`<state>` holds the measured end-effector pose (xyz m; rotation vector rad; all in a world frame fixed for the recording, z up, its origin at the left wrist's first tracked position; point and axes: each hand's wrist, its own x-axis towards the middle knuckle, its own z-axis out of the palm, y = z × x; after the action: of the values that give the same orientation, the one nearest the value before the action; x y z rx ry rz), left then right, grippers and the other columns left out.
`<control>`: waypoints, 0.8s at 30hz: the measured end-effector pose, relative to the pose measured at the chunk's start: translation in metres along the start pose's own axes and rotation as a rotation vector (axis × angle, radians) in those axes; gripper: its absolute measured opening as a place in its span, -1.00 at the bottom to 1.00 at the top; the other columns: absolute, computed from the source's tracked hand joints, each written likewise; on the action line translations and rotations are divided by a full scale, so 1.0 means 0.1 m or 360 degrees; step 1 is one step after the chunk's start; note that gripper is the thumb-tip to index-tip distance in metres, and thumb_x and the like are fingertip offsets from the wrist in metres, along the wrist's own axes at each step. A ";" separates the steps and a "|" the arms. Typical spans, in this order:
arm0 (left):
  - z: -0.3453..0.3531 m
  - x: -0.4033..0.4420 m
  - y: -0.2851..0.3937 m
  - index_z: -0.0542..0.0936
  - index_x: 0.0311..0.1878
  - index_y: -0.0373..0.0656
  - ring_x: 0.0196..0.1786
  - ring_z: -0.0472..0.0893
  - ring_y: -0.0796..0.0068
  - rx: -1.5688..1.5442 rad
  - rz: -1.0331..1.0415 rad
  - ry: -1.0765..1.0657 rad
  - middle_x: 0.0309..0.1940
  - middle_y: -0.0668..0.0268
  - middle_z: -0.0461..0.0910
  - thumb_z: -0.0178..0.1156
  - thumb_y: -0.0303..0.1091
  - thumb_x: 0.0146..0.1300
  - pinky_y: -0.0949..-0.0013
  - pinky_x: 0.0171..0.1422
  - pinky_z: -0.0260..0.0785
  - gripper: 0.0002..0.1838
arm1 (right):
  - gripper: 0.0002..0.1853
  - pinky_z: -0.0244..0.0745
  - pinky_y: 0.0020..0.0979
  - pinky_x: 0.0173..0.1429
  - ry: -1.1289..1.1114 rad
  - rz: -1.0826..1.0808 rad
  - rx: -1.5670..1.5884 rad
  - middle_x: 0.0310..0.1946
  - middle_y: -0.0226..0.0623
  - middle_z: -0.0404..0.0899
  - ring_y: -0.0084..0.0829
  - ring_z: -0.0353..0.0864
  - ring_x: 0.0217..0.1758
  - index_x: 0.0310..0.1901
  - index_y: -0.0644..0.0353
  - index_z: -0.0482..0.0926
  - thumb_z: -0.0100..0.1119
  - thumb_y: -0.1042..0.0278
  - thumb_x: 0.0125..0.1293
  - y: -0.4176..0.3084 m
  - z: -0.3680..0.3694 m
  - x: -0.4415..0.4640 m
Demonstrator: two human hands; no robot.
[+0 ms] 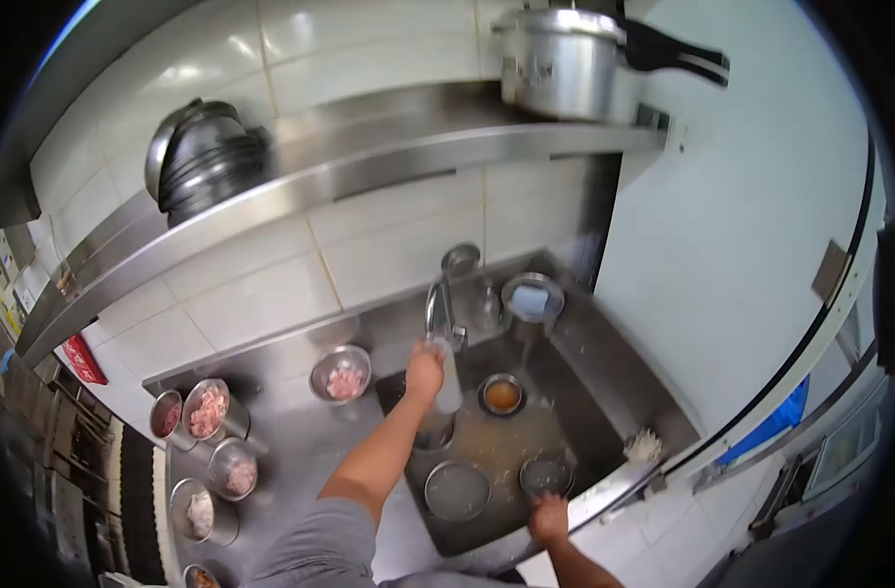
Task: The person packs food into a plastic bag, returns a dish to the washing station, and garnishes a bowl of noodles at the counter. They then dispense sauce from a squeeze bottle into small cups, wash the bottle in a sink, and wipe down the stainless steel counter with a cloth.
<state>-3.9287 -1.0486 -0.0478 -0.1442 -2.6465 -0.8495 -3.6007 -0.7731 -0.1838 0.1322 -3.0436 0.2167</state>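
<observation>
Stainless-steel counter [295, 446] surrounds a sink [582, 387] holding murky water. Near the faucet [432, 306], the left hand [426, 372] has curled fingers, though blur hides whether they grip anything. At the near rim of a round bowl [546, 477] in the sink is the right hand [548, 520]; I cannot tell whether its fingers pinch. Wet metal could slip there, and splashes could reach the meat bowl [338, 357] beside the sink.

No legible text, a blurred mark [538, 72], perhaps a logo, on the pressure cooker [565, 49] at far right, unreadable pale marks [81, 356] on a red panel [87, 367] at left
</observation>
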 end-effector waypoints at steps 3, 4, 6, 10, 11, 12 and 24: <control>0.30 -0.05 -0.45 0.65 -0.32 -0.29 -0.01 0.59 -0.12 0.0214 -0.0211 -0.0514 0.05 -0.15 0.54 0.17 -0.31 0.23 -0.02 0.10 0.42 -0.79 | -0.71 0.33 -0.07 -0.01 0.0049 -0.0034 0.0027 -0.16 -0.15 0.52 -0.11 0.48 -0.08 -0.14 0.03 0.65 -0.01 0.31 0.15 0.03 0.09 -0.02; 0.20 -0.17 -0.27 0.64 -0.29 -0.30 -0.01 0.58 -0.10 0.0114 -0.0116 -0.0356 0.06 -0.17 0.51 0.17 -0.31 0.24 0.00 0.11 0.41 -0.78 | -0.70 0.33 -0.11 0.00 0.0005 0.0070 0.0142 -0.16 -0.19 0.52 -0.13 0.49 -0.07 -0.13 0.01 0.66 -0.01 0.33 0.15 -0.06 -0.11 0.02; 0.06 -0.06 -0.04 0.63 -0.27 -0.31 -0.01 0.57 -0.09 0.0042 0.0026 -0.0207 0.08 -0.19 0.49 0.17 -0.31 0.25 0.03 0.12 0.40 -0.78 | -0.68 0.31 -0.16 0.08 -0.0079 0.0182 0.0229 -0.13 -0.23 0.56 -0.16 0.49 0.01 -0.12 -0.01 0.68 -0.03 0.38 0.16 -0.10 -0.16 0.07; 0.40 -0.15 -0.70 0.46 0.10 -0.28 0.06 0.58 -0.04 -0.1109 -0.0824 0.0039 0.03 -0.02 0.56 0.03 -0.27 0.41 -0.01 0.14 0.44 -0.68 | -0.67 0.30 -0.17 0.11 -0.0102 0.0201 0.0214 -0.04 -0.22 0.57 -0.17 0.48 0.05 -0.11 -0.01 0.69 -0.03 0.40 0.15 -0.07 -0.10 0.04; 0.53 -0.15 -0.87 0.40 0.20 -0.27 0.08 0.58 -0.02 -0.1907 -0.1459 -0.0120 0.06 0.05 0.56 -0.03 -0.28 0.46 -0.07 0.18 0.42 -0.65 | -0.70 0.29 -0.16 0.10 -0.0068 0.0172 0.0227 -0.03 -0.22 0.56 -0.18 0.48 0.05 -0.13 0.00 0.66 -0.01 0.38 0.13 -0.06 -0.11 0.05; 0.49 -0.25 -0.82 0.42 0.20 -0.13 0.22 0.46 0.03 -0.2197 -0.1635 -0.0283 0.24 0.18 0.45 -0.04 -0.22 0.45 -0.27 0.16 0.30 -0.66 | -0.72 0.29 -0.15 0.09 -0.0028 0.0148 0.0243 -0.02 -0.22 0.54 -0.19 0.47 0.05 -0.15 0.02 0.64 0.02 0.35 0.12 -0.06 -0.13 0.08; 0.48 -0.32 0.09 0.22 0.31 -0.51 0.36 0.29 -0.24 -0.3733 -0.2050 -0.0605 0.33 -0.22 0.23 -0.28 -0.41 0.47 -0.10 0.33 0.41 -0.55 | -0.72 0.26 -0.21 0.14 -0.0111 0.0254 0.0312 -0.03 -0.26 0.52 -0.22 0.44 0.10 -0.16 0.03 0.65 0.04 0.39 0.09 -0.08 -0.19 0.11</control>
<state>-3.9116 -1.0131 -0.0910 0.8906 0.0103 -3.5846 -3.6089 -0.7792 -0.1630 -0.0935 -3.0969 0.5335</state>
